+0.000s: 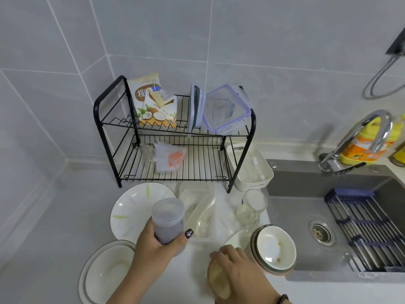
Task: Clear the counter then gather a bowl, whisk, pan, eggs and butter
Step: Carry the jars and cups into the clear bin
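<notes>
You are standing in a home kitchen: grey tiled walls (285, 40) meet a pale worktop (43, 216) whose right edge drops into a dark grey sink (306, 249) with a curved chrome tap (361, 137). A black wire dish rack (175, 150) fills the back corner, with used white plates (131, 211) in front.

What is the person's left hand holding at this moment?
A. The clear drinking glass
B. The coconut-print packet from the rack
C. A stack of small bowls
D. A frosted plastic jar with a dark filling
D: the left hand is wrapped around the frosted plastic jar, held upright above the counter, while the stack of small bowls, the glass and the coconut packet go untouched by it.
</notes>
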Demonstrator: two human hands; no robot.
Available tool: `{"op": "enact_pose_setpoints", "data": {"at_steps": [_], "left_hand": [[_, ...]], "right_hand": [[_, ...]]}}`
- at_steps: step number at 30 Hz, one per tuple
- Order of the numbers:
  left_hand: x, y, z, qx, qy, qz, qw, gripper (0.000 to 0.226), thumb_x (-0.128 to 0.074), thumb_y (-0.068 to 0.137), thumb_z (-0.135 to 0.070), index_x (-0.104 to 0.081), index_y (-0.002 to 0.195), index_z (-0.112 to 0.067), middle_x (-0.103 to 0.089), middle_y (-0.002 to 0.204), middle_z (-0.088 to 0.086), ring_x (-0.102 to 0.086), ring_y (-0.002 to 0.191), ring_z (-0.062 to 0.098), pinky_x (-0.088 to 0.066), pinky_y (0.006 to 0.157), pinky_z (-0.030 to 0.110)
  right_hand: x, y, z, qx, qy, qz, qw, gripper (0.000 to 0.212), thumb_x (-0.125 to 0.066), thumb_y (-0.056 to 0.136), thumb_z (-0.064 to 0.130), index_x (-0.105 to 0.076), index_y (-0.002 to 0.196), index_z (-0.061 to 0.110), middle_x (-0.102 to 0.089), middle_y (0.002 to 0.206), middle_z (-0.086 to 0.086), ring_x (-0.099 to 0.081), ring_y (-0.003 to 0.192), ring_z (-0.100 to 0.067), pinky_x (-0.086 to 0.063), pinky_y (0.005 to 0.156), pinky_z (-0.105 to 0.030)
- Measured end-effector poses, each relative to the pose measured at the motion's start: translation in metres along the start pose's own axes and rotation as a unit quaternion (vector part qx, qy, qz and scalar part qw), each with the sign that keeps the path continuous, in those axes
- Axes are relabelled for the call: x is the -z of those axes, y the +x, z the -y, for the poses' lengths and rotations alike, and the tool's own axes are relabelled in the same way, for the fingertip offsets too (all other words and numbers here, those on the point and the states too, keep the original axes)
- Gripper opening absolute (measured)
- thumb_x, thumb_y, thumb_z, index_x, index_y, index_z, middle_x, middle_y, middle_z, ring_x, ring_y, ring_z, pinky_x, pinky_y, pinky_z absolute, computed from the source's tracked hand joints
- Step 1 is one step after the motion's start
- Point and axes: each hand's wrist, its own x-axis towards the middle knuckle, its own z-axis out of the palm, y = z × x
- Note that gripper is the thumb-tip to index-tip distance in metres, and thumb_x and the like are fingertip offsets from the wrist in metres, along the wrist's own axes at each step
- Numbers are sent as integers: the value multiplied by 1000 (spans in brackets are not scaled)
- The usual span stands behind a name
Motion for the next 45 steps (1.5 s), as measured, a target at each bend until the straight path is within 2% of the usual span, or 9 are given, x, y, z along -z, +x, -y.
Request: {"op": "enact_pose_setpoints", "data": {"at_steps": [4, 9, 13, 19, 22, 26, 30, 35, 45], "left_hand": [[10, -5, 2, 1, 4, -35, 999, 50, -89, 59, -26, -60, 100, -25, -70, 92, -24, -65, 80, -5, -50, 61, 11], [22, -13, 8, 10, 13, -62, 998, 55, -94, 53, -28, -60, 97, -28, -69, 87, -25, -65, 76, -5, -48, 56, 8], [27, -16, 14, 16, 24, -72, 997, 46, -88, 63, -11, -61, 96, -27, -69, 87, -25, -64, 76, -6, -48, 56, 7], [27, -14, 19, 19, 25, -48, 998, 53, -92, 59, -18, -61, 101, -30, -69, 94, -23, -65, 83, -3, -49, 60, 9], [27, -11, 17, 17, 27, -34, 999, 51, -90, 61, -16, -61, 101, -30, -70, 95, -23, -65, 84, -3, -49, 62, 10], [29, -6, 17, 23, 16, -24, 999, 56, -93, 56, -29, -61, 102, -30, -71, 94, -19, -67, 84, 0, -51, 64, 14], [32, -3, 18, 32, 14, -14, 999, 71, -86, 42, -52, -61, 106, -34, -71, 99, -18, -66, 90, 0, -50, 74, 19], [42, 0, 21, 36, 23, -19, 999, 74, -85, 39, -53, -61, 106, -34, -71, 98, -18, -66, 88, -1, -52, 75, 22], [57, -6, 32, 48, 42, -67, 996, 71, -88, 40, -48, -61, 105, -33, -72, 95, -16, -67, 85, 2, -52, 69, 24]], "right_hand": [[3, 16, 32, 60, 6, 52, 997, 79, -71, 69, 41, -33, 138, 32, -37, 135, 3, -43, 117, -22, -49, 79, -35], [-2, 33, 60, 69, -16, 54, 996, 79, -67, 72, 29, -28, 141, 26, -30, 141, -3, -37, 122, -28, -44, 90, -39], [-2, 38, 62, 56, -13, 55, 997, 79, -67, 73, 32, -27, 141, 26, -28, 141, -2, -35, 123, -27, -42, 93, -36], [5, 35, 58, 53, 39, 56, 996, 93, -70, 69, 56, -22, 145, 32, -26, 142, 6, -34, 128, -17, -37, 102, -32], [20, 28, 49, 44, 161, -43, 985, 84, -62, 67, 65, -37, 140, 32, -38, 135, 18, -42, 123, 0, -37, 100, -16], [29, 44, 13, -76, 267, -223, 935, 38, -68, 81, 28, -56, 117, 26, -56, 111, 17, -55, 98, 2, -48, 86, -20], [25, 81, -23, -187, 192, -109, 957, 37, -59, 87, 16, -52, 124, 13, -55, 120, -1, -58, 99, -13, -47, 85, -23], [8, 108, -35, -223, 75, 38, 971, 30, -47, 87, 9, -47, 118, 9, -51, 119, -7, -58, 103, -26, -50, 87, -34], [0, 120, -36, -265, 67, 8, 962, 32, -45, 84, 10, -47, 116, 13, -52, 116, -3, -60, 98, -24, -49, 78, -33]]}}
